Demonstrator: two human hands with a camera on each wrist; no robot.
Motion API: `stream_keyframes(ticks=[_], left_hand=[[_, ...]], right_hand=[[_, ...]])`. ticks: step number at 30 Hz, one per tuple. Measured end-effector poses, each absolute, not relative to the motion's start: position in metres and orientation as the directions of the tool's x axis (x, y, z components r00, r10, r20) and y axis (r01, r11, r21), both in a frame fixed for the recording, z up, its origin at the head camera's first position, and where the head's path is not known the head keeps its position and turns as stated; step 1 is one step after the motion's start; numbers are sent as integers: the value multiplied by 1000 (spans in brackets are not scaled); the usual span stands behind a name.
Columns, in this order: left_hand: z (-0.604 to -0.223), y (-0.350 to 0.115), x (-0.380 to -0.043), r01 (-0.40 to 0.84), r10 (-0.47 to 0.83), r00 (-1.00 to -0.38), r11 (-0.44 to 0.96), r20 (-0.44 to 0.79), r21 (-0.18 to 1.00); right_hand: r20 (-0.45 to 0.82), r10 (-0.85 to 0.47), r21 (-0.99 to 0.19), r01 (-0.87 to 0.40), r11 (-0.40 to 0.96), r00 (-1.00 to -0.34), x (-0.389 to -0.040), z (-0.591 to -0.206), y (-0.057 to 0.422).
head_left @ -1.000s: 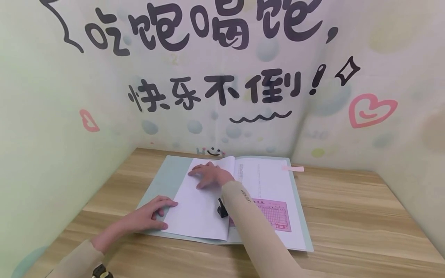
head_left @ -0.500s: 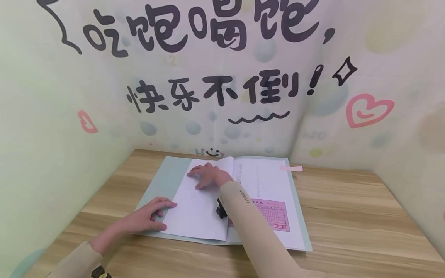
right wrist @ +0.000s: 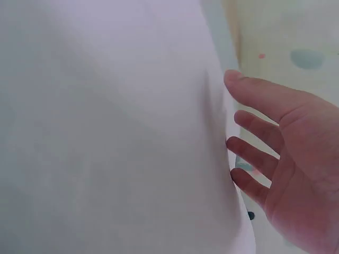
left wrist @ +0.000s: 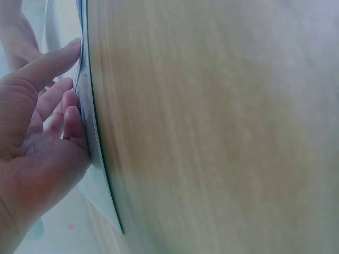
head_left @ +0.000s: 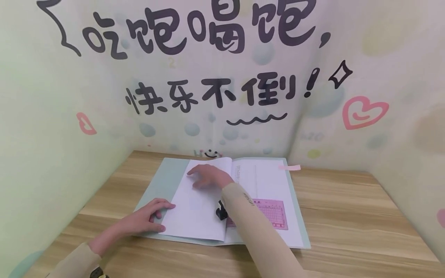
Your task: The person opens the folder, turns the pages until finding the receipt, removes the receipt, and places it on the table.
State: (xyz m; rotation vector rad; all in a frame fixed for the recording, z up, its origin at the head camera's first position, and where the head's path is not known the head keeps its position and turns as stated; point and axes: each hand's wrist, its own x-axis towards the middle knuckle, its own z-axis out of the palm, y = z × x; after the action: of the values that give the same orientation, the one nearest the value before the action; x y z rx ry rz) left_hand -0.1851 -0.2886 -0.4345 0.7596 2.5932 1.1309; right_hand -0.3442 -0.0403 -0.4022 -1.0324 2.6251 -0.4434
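A light-blue folder (head_left: 165, 173) lies spread out, with a white page (head_left: 194, 208) turned over its left side. My left hand (head_left: 147, 216) rests at that page's left edge, index fingertip and thumb touching the paper's margin. In the left wrist view, the left hand (left wrist: 47, 121) sits along the folder's edge with loosely bent fingers. Over the upper part of the page is my right hand (head_left: 210, 175), fingers spread toward the left. The right wrist view has the right hand (right wrist: 302, 153) with its fingertips right at the white paper (right wrist: 132, 127), holding nothing.
A pink printed form (head_left: 272, 214) lies on the right-hand page (head_left: 271, 181), partly behind the right sleeve (head_left: 259, 227). A pink tab (head_left: 292, 168) sticks out at the right edge. The wood-grain table (head_left: 347, 216) meets a printed wall covering (head_left: 208, 127) behind.
My right hand's fingers have shifted slightly and look a little raised and blurred over the page. The left hand keeps its place on the paper's edge. The head view has tilted slightly.
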Motion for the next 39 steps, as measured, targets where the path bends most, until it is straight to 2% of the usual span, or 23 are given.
stream_keyframes(ticks=[6, 13, 18, 22, 31, 39], left_hand=[[-436, -288, -185, 368, 523, -852, 588, 9, 721], [-436, -288, -184, 390, 524, -850, 568, 47, 725], [-438, -291, -185, 410, 535, -842, 553, 69, 726], [-438, -291, -186, 409, 537, -841, 551, 66, 727], [-438, -288, -186, 399, 540, -840, 551, 51, 733], [-440, -288, -186, 423, 551, -831, 537, 77, 730]], right_hand=[[-83, -688, -463, -583, 668, -721, -339, -384, -25], [14, -660, -488, -581, 651, -751, -326, -365, 10], [36, -628, -520, -551, 653, -777, -312, -358, 38], [64, -599, -552, -528, 645, -798, -300, -356, 60], [85, -596, -644, -501, 579, -798, -281, -356, 113], [124, -578, -624, -516, 587, -807, -268, -366, 157]])
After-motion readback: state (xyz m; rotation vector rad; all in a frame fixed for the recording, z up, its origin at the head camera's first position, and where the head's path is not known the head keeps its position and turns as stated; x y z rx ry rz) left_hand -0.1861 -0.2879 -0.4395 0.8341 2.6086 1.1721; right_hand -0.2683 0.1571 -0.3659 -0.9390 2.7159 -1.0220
